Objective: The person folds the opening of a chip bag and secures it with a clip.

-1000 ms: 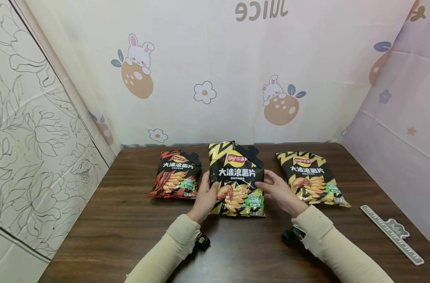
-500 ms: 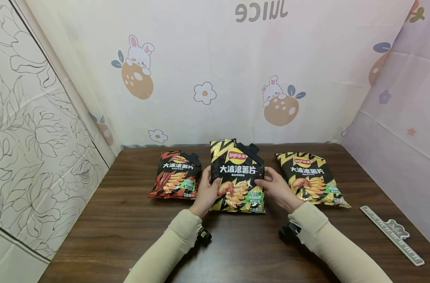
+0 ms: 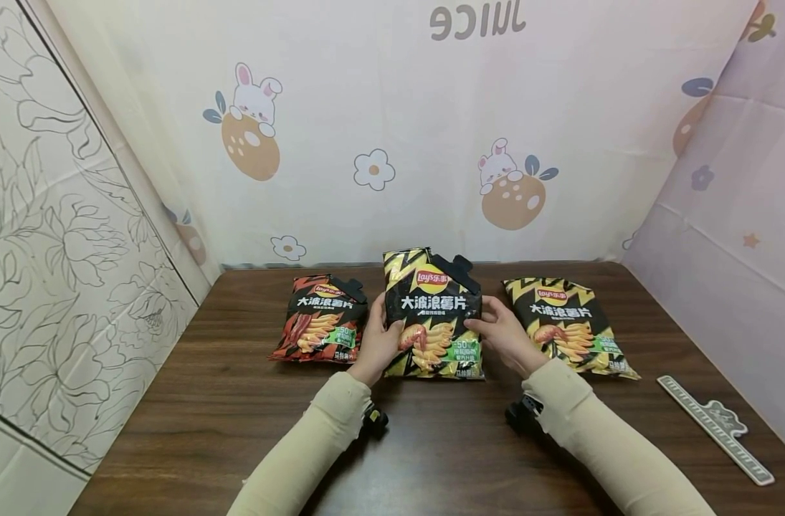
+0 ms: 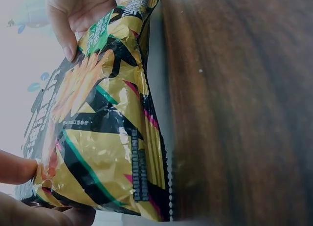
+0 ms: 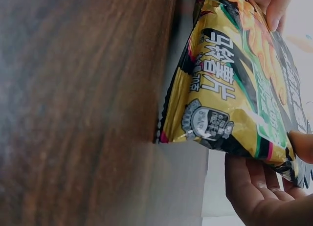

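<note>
A yellow-and-black bag of potato chips point(image 3: 434, 315) is held between both hands in the middle of the head view. My left hand point(image 3: 376, 342) grips its left side, thumb on the front and fingers behind. On the right side, my right hand point(image 3: 505, 335) pinches the edge the same way, as the right wrist view also shows. A black bag clip point(image 3: 455, 272) sits slantwise over the bag's upper right corner. The bag's bottom seam point(image 4: 168, 187) is close to the tabletop; whether it touches, I cannot tell.
To the left lies a red-and-black chip bag point(image 3: 321, 322) with a black clip point(image 3: 349, 288) on its corner. Another yellow-and-black chip bag point(image 3: 566, 326) lies to the right. A grey-green bag clip point(image 3: 715, 426) rests near the right edge of the wooden table point(image 3: 192, 430). A printed curtain point(image 3: 379, 93) hangs behind.
Both hands have moved the held chip bag slightly away, toward the table's back edge. The other bags and the grey-green clip have stayed put.
</note>
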`<state>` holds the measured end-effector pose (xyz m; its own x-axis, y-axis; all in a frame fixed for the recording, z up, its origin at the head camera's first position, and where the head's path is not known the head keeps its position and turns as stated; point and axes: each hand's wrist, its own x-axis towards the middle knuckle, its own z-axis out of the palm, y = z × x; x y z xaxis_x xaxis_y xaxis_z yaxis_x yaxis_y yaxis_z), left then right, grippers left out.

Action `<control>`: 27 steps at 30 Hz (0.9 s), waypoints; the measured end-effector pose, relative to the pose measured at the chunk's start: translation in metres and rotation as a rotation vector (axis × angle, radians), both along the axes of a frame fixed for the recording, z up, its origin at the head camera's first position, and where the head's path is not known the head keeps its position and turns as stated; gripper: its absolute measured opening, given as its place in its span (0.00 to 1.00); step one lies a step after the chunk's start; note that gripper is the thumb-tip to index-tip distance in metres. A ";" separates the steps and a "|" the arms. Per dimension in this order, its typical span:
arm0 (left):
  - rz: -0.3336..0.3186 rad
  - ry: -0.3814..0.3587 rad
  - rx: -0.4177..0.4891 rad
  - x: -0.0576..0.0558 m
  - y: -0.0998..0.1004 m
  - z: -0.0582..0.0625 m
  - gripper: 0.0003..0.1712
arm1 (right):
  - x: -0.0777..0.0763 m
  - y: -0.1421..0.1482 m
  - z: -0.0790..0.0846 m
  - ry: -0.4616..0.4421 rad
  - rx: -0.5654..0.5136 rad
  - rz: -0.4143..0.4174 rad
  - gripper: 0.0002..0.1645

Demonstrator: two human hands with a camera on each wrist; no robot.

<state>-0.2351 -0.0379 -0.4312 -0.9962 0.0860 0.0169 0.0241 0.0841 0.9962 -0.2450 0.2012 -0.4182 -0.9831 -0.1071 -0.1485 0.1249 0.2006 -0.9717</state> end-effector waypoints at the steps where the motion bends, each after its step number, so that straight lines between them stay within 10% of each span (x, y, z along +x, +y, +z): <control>1: 0.002 0.000 -0.001 -0.001 0.000 0.000 0.37 | -0.001 0.000 0.000 0.001 0.002 -0.002 0.32; 27: 0.005 -0.034 -0.053 -0.002 -0.002 0.001 0.36 | -0.024 -0.004 -0.006 -0.009 0.086 -0.065 0.34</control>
<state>-0.2370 -0.0403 -0.4300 -0.9965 0.0804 -0.0214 -0.0101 0.1372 0.9905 -0.2690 0.1972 -0.4241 -0.9861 -0.0301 -0.1634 0.1491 0.2741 -0.9501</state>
